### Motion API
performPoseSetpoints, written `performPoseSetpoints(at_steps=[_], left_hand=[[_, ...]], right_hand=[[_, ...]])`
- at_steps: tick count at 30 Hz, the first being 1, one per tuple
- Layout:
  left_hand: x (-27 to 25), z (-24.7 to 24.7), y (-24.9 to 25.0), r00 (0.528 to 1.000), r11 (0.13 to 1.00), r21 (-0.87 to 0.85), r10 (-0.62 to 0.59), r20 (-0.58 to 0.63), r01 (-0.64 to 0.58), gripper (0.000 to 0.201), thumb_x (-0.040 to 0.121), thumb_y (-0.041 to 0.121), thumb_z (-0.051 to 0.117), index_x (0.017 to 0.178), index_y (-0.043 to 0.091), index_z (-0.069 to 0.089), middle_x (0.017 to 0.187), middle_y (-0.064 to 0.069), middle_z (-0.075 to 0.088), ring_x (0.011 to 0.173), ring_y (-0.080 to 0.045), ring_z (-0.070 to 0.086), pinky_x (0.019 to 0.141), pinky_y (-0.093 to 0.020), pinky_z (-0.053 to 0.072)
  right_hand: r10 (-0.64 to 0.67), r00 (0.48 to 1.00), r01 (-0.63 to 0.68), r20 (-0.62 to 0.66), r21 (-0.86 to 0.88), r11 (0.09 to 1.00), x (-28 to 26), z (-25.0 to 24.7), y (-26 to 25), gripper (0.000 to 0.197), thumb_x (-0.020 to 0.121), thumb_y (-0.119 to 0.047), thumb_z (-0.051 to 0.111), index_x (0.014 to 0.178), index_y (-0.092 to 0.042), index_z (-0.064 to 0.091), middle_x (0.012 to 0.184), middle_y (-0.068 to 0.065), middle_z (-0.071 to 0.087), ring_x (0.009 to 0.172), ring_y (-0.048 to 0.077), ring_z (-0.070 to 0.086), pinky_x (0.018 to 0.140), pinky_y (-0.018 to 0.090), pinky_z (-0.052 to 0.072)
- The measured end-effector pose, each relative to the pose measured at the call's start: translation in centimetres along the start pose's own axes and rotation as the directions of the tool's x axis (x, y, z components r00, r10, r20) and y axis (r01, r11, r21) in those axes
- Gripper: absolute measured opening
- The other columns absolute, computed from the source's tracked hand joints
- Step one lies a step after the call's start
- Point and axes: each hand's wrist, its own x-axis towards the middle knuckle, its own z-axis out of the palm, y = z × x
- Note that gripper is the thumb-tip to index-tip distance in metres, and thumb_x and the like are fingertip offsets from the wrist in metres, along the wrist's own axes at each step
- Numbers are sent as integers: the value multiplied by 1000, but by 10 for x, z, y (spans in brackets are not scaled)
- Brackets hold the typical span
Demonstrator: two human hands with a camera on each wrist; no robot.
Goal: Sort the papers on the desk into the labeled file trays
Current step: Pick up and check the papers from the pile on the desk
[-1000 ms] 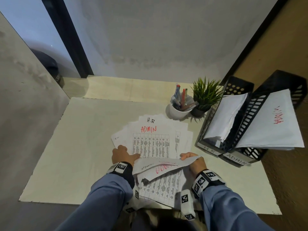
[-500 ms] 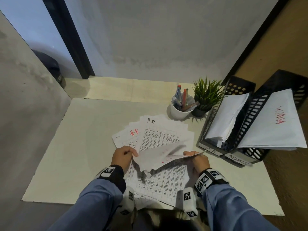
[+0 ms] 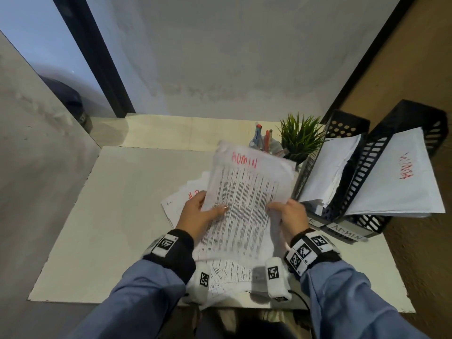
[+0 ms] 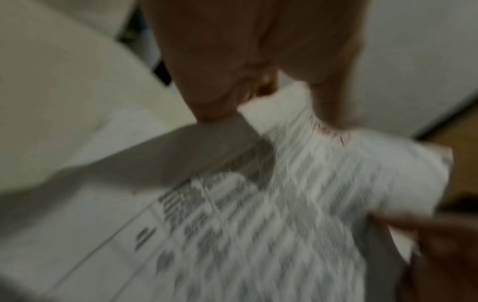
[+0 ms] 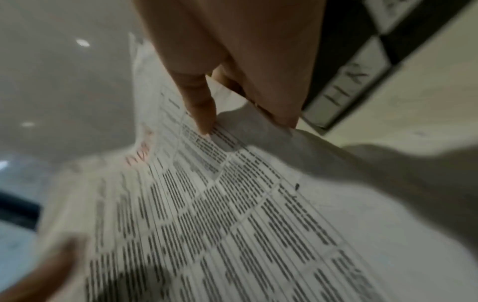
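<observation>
Both hands hold one ADMIN sheet (image 3: 247, 192) up off the desk (image 3: 117, 216), printed side toward the camera (red heading at top, table text blurred). Left hand (image 3: 198, 214) pinches its left edge, thumb across the front; right hand (image 3: 288, 214) pinches the right edge, fingers curled behind. Under it, remaining papers (image 3: 178, 201) lie fanned on the desk, one w/ red lettering. To the right, HR tray (image 3: 342, 133) and ADMIN tray (image 3: 367, 157) stand side by side, each w/ sheets inside. Pen cup (image 3: 265, 143) and small plant (image 3: 302, 138) sit just behind.
</observation>
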Motion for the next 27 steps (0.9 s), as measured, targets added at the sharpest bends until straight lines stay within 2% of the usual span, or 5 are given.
performPoseSetpoints(at_steps=[7,13,19,23,27], left_hand=[[-17,20,44,891,894,242,421,-168,-377,24,87,11,63,87,33,52,85,5,62,72,4,59,64,-13,52],[-23,17,-4,992,933,361,45,-116,0,25,91,24,57,112,10,60,84,8,63,79,-8,64,59,-9,46],[-21,51,50,982,862,475,185,34,-179,30,94,21,52,65,17,47,59,4,47,52,-13,45,47,-12,36],[-25,99,105,901,775,461,396,176,-431,47,92,10,54,50,27,44,47,8,40,42,-2,36,40,-12,27],[-36,151,135,789,685,394,555,263,-613,28,92,2,52,70,15,64,43,17,49,43,6,42,42,-7,28]], right_hand=[[-416,909,417,-33,31,908,-25,3,-44,27,78,8,63,75,-19,58,75,-6,65,64,-4,63,63,16,54],[-104,993,113,57,-197,974,-30,3,19,26,81,13,53,63,-6,51,60,1,50,58,18,51,49,19,44],[-239,971,231,-29,-173,957,-17,-34,-28,24,84,1,56,64,-11,51,60,-2,50,53,8,50,47,13,42],[-484,843,437,-234,-226,871,1,-97,-74,20,85,-2,57,97,-14,68,91,7,70,88,19,66,80,27,54],[-549,586,337,-596,-437,834,7,-157,-100,35,84,-13,57,120,-11,60,117,18,60,109,33,57,97,42,47]])
